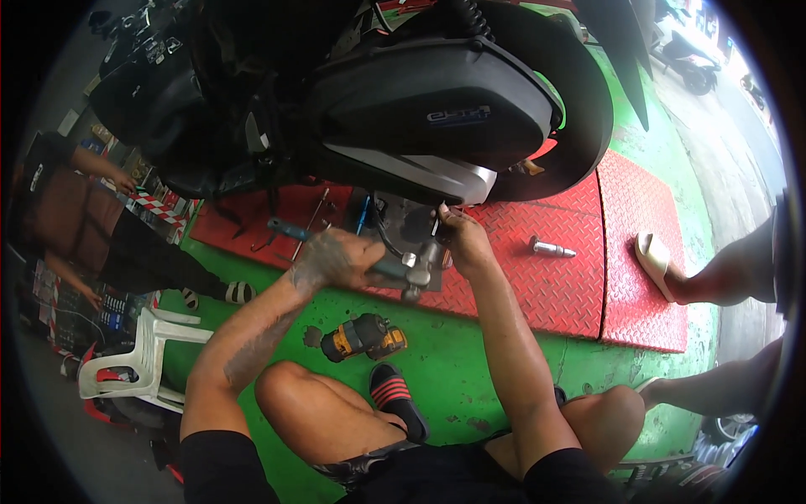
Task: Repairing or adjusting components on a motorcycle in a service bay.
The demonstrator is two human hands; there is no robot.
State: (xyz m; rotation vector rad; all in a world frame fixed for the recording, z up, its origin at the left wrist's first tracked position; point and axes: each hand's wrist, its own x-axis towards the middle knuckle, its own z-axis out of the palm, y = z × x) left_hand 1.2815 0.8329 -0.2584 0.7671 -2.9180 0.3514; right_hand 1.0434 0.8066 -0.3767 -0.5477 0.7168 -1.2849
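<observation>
My left hand [329, 259] is wrapped round the teal handle of a hammer [417, 275], whose metal head is close to my right hand. With my right hand [458, 228] I pinch a short, thin metal piece [435, 225]; its exact kind is hard to make out. The fingers are up against the underside of a black scooter [420, 101], below its silver-edged engine cover. A curved dark hose or cable with a pale end [408, 259] hangs between the hands. The spot where the metal piece meets the scooter is hidden by my fingers.
The scooter stands over a red tread-plate platform [537, 286]. On it lie a silver cylindrical tool [552, 248], a blue-handled tool [363, 215] and a metal rod [317, 208]. A yellow-black power tool [363, 337] rests on the green floor. White chair [144, 357] and bystanders flank me.
</observation>
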